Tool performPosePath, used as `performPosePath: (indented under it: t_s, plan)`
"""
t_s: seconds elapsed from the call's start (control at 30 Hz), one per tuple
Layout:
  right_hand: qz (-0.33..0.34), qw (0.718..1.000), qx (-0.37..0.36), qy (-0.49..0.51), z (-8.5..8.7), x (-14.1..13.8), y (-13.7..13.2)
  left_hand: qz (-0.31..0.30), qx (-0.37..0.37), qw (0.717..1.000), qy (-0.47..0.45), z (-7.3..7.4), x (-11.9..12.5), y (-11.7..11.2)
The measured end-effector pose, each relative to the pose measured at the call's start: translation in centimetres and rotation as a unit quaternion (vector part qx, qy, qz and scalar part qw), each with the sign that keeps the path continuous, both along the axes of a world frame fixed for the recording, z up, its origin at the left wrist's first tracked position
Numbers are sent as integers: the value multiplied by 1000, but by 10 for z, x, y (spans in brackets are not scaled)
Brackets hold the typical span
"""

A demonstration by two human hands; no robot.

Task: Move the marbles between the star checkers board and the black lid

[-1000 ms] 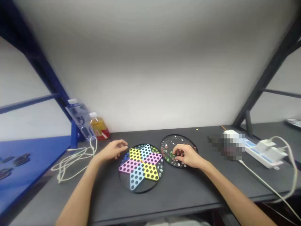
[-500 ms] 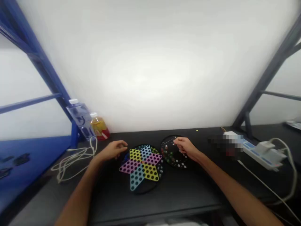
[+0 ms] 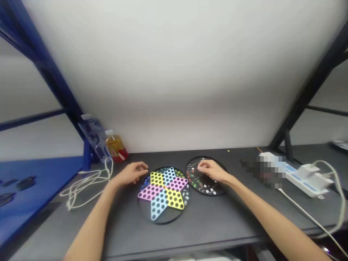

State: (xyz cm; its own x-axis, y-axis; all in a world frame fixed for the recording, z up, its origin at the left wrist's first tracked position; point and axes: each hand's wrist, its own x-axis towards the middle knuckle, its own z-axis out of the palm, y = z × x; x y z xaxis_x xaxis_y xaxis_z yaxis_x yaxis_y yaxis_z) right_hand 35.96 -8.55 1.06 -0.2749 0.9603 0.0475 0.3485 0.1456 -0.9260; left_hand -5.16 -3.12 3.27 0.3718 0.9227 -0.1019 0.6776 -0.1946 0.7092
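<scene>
A round Chinese checkers board (image 3: pixel 153 214) with a star of yellow, blue and pink points lies on the black table. Marbles or small pieces show in the compartments around its star. My left hand (image 3: pixel 134 172) rests by the board's upper left rim, fingers loosely bent and apart, holding nothing I can see. To the right lies a round black tray (image 3: pixel 197 159), with white, red and green spots or pieces on it. Above this tray is my right hand (image 3: pixel 212 170), its thumb and fingers pinched together; what they hold, if anything, is hidden.
A bottle of yellow drink (image 3: pixel 116 145) and a clear container (image 3: pixel 94 134) stand at the back left, near a loose white cable (image 3: pixel 89 177). On the right is a white power strip (image 3: pixel 299 175) with plugs. Blue metal uprights (image 3: pixel 57 83) frame the left side.
My right hand has shifted slightly left over the black tray, fingers still pinched. The left hand and the board look the same.
</scene>
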Motion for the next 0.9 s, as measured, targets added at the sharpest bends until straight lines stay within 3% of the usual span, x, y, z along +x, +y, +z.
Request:
performPosePath:
  t_s: [0.1,0.17,0.3,0.4,0.5,0.63,0.77,0.83,0.9]
  plan:
    - [-21,976,-125,179,-4,-2,5,2,5,1000,6,0,0,0]
    - [-37,970,-130,203,-3,-7,7,4,5,1000,5,0,1,0]
    - [-52,998,25,26,3,-22,7,5,6,1000,6,2,2,-1]
    - [6,979,137,-148,9,-29,4,1,9,1000,9,2,3,-2]
    - [52,955,170,-238,11,-33,5,5,9,1000,9,1,2,-2]
    - [63,946,177,-265,10,-34,8,3,6,1000,4,0,1,-1]
    - [37,961,153,-227,9,-34,8,2,9,1000,8,0,1,0]
    - [8,985,107,-138,9,-30,7,3,11,1000,5,0,2,0]
    - [-14,1000,15,17,9,-25,6,4,7,1000,2,0,2,-1]
